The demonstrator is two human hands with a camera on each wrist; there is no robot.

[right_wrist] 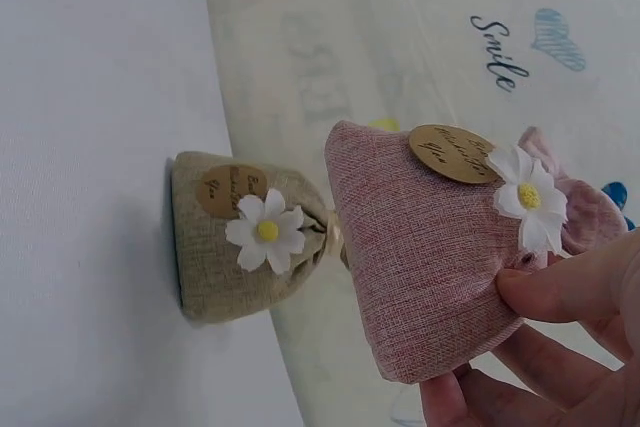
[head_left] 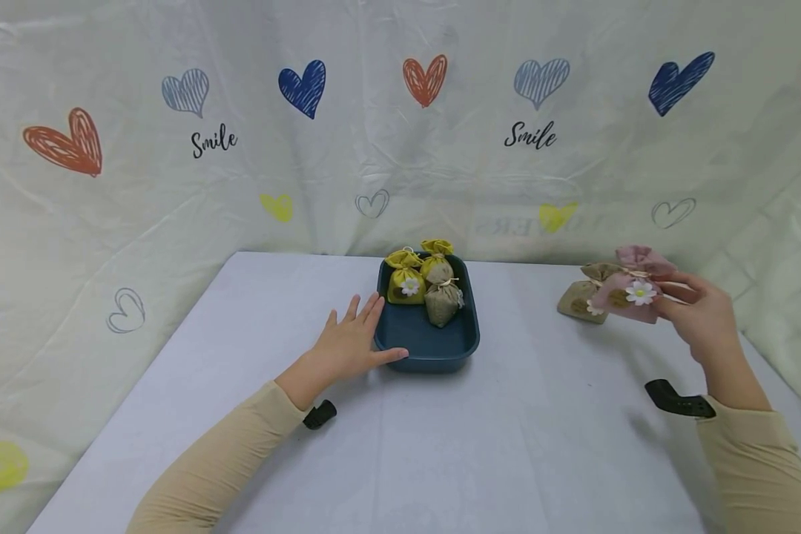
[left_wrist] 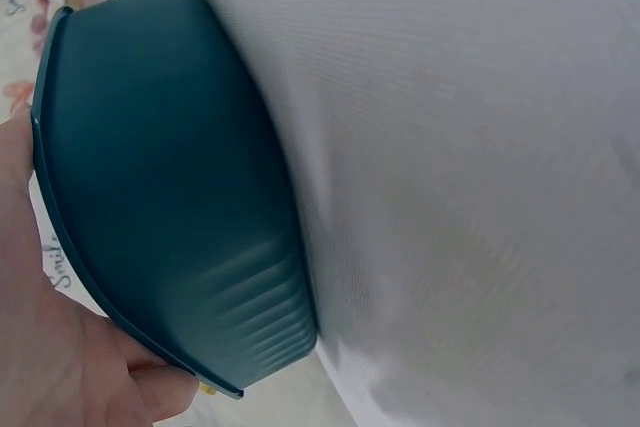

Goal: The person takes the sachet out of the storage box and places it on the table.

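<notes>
My right hand [head_left: 701,311] pinches a pink cloth sachet [right_wrist: 420,257] between thumb and fingers, above the table at the right. The sachet bears a white daisy [right_wrist: 530,197] and a round brown tag. Just behind it, a beige sachet [right_wrist: 210,257] with its own daisy and tag stands on the table. At the middle, my left hand [head_left: 347,345] spreads its straight fingers along the left rim of a dark teal tray [head_left: 427,348]. Inside the tray's far half sit a yellow sachet [head_left: 403,289], a beige sachet [head_left: 443,304] and another yellow-topped one [head_left: 436,252].
A white cloth covers the table [head_left: 541,430]. Behind it hangs a pale curtain [head_left: 374,148] printed with hearts and "Smile". Black wrist devices show at the left wrist [head_left: 320,415] and the right wrist [head_left: 677,400].
</notes>
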